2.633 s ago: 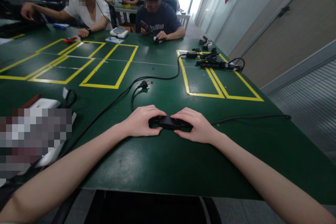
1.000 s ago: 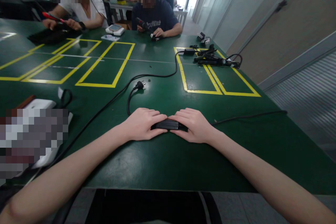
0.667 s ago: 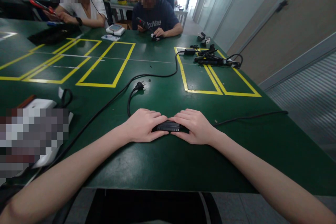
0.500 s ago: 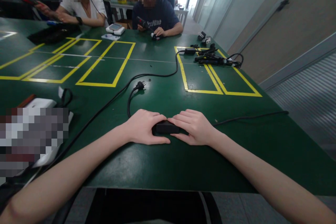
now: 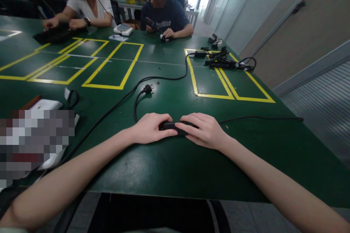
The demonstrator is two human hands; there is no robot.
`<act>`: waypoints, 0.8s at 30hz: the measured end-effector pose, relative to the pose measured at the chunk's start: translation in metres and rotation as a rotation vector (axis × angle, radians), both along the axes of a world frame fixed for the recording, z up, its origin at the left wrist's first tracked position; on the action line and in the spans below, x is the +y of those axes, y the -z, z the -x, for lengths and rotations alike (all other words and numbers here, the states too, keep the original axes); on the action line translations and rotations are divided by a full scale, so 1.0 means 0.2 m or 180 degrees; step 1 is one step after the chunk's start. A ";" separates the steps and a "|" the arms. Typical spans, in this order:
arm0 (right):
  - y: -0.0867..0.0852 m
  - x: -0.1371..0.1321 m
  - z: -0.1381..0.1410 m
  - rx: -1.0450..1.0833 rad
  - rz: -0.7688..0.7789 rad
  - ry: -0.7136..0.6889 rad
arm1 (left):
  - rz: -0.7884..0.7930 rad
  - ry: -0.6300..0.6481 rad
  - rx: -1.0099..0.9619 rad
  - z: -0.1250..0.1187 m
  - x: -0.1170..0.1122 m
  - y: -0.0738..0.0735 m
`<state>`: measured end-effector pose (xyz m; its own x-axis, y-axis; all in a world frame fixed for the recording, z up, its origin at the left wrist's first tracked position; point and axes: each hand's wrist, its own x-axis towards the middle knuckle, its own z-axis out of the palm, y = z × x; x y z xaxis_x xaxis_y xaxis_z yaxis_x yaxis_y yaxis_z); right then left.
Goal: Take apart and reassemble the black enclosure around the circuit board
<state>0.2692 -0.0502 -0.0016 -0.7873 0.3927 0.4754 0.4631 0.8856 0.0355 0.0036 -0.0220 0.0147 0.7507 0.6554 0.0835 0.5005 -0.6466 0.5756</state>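
Green tabletop (image 5: 131, 174) spreads beneath a black box (image 5: 168, 126) that sits directly between the left hand (image 5: 150, 127) and the right hand (image 5: 207, 131), its long axis running from one to the other. Both grasp it with thumb and fingers, neither clearly nearer; a plug (image 5: 148, 89) lies beyond the left.
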 end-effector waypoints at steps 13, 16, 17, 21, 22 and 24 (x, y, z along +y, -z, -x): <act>-0.04 -0.02 0.06 0.0345 0.0780 0.0005 | -0.0739 0.0158 -0.0120 0.01 0.01 0.04; -0.04 -0.01 0.06 0.0301 0.0687 -0.0004 | -0.0520 0.0083 -0.0152 0.01 0.01 0.03; -0.04 -0.01 0.05 0.0270 0.0703 0.0015 | -0.0490 0.0069 -0.0152 0.01 0.01 0.03; -0.04 -0.02 0.05 -0.0055 0.0853 0.0062 | -0.0576 0.0127 -0.0106 0.00 0.00 0.04; -0.04 -0.02 0.05 -0.0154 0.0861 0.0065 | -0.0602 0.0131 -0.0095 0.00 0.00 0.05; -0.03 -0.02 0.04 -0.0291 0.0860 0.0098 | -0.0640 0.0115 -0.0103 -0.01 0.00 0.06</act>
